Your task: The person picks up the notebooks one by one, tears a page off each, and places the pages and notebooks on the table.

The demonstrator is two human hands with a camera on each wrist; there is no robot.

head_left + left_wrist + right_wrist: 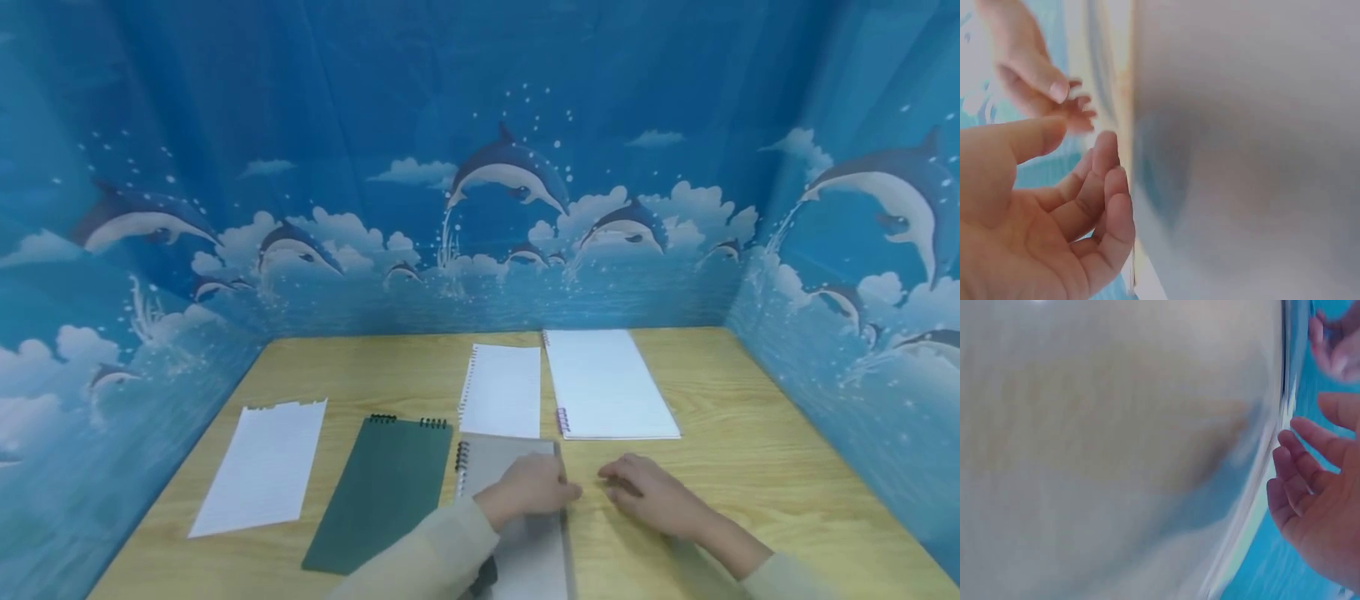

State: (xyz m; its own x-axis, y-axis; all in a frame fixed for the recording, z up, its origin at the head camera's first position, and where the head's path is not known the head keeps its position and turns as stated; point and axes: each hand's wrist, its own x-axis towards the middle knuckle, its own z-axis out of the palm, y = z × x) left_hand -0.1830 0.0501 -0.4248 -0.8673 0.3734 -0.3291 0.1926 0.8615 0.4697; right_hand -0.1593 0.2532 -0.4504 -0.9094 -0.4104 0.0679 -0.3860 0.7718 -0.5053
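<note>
A spiral notebook with a grey cover (528, 554) lies at the front middle of the table, its coil along the left side. My left hand (534, 483) is over its upper part, fingers loosely bent; whether they touch the cover I cannot tell. In the left wrist view, that hand (1079, 212) has its thumb apart from the fingers and nothing between them. To the right of the notebook, my right hand (652, 496) hovers near the tabletop, fingers pointing left. Relaxed, slightly spread fingers of this hand (1319, 481) hold nothing in the right wrist view.
Left of the grey notebook lies a dark green spiral notebook (382, 500), and beyond it a torn-edged white sheet (262, 467). Behind sit a white sheet with a perforated edge (502, 392) and a larger white notebook (611, 383). A dolphin-print curtain (360, 100) surrounds the wooden table (787, 483).
</note>
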